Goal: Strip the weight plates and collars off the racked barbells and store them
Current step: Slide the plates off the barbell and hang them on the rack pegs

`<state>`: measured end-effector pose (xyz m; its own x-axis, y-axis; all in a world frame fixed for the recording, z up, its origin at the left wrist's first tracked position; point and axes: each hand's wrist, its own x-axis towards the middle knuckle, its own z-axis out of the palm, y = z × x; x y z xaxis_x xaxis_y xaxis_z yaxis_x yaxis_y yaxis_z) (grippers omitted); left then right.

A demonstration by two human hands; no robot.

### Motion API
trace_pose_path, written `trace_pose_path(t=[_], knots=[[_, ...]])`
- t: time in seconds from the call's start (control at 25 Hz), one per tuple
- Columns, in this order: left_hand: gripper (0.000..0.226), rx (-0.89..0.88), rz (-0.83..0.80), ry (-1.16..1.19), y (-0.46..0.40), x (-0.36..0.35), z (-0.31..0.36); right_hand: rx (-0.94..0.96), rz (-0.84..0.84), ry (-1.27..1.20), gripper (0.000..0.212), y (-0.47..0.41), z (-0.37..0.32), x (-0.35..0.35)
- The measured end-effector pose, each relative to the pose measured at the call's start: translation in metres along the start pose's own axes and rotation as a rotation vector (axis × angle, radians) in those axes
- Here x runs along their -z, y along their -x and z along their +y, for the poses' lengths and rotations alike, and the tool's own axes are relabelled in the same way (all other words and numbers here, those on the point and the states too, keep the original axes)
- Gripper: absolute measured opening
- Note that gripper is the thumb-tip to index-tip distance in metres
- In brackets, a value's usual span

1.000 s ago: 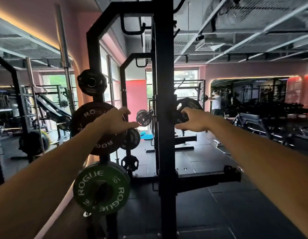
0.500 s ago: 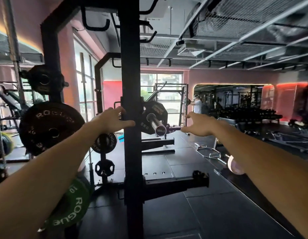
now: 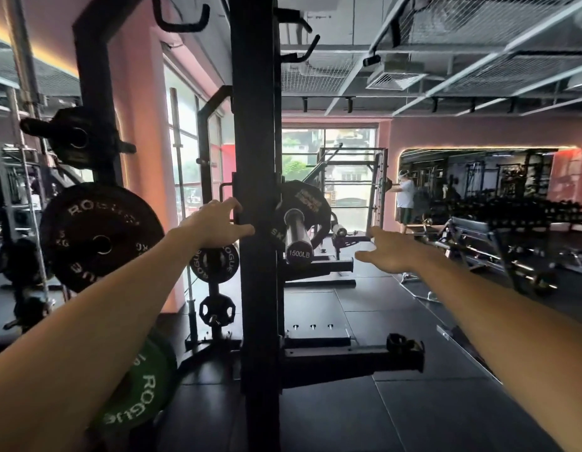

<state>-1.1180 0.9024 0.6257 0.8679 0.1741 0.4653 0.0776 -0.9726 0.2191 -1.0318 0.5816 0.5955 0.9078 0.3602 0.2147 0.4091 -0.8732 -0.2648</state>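
Note:
A black rack upright (image 3: 258, 223) stands straight ahead. Behind it a racked barbell's chrome sleeve (image 3: 296, 236), capped "1500LB", points at me with a black plate (image 3: 310, 199) loaded on it. My left hand (image 3: 214, 225) rests against the upright's left edge, thumb on its front face, fingers loosely bent and holding nothing. My right hand (image 3: 392, 256) hovers with fingers spread, right of the sleeve and apart from it. Stored plates hang on pegs at the left: a large black Rogue plate (image 3: 100, 236), a green Rogue plate (image 3: 143, 386) and a small black Rogue plate (image 3: 214, 262).
A black safety arm (image 3: 351, 360) juts right from the upright at knee height. More small plates sit on pegs (image 3: 77, 138) (image 3: 217, 310). A bench and dumbbell racks (image 3: 478, 236) line the right side. A person (image 3: 405, 199) stands at a far rack. Black rubber floor (image 3: 364, 321) lies ahead.
The view has swung right and moved closer, bringing the sleeve end into view. My right hand has come off the loaded plate and drifted right. My left hand moved from the stored plate to the upright.

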Motion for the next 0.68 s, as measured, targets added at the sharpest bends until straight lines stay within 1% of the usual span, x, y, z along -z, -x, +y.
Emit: trace_pose_path(t=[0.16, 0.28, 0.36, 0.48, 0.56, 0.68], knots=[[0.057, 0.005, 0.019, 0.008, -0.063, -0.034, -0.014, -0.023, 0.004, -0.088, 0.063, -0.071, 0.008, -0.026], [0.055, 0.016, 0.032, 0.016, -0.118, -0.057, -0.024, -0.021, 0.028, -0.079, 0.070, -0.128, 0.007, -0.045], [0.057, 0.013, 0.048, 0.009, -0.158, -0.072, -0.034, -0.034, 0.047, -0.090, 0.074, -0.173, 0.006, -0.059], [0.062, 0.010, 0.028, 0.013, -0.211, -0.096, -0.043, -0.090, 0.078, -0.124, 0.081, -0.235, 0.004, -0.077], [0.062, -0.010, 0.024, 0.049, -0.240, -0.110, -0.042, -0.118, 0.092, -0.164, 0.081, -0.268, 0.004, -0.087], [0.067, -0.068, 0.038, 0.081, -0.274, -0.127, -0.036, -0.143, 0.099, -0.304, 0.075, -0.306, 0.005, -0.101]])
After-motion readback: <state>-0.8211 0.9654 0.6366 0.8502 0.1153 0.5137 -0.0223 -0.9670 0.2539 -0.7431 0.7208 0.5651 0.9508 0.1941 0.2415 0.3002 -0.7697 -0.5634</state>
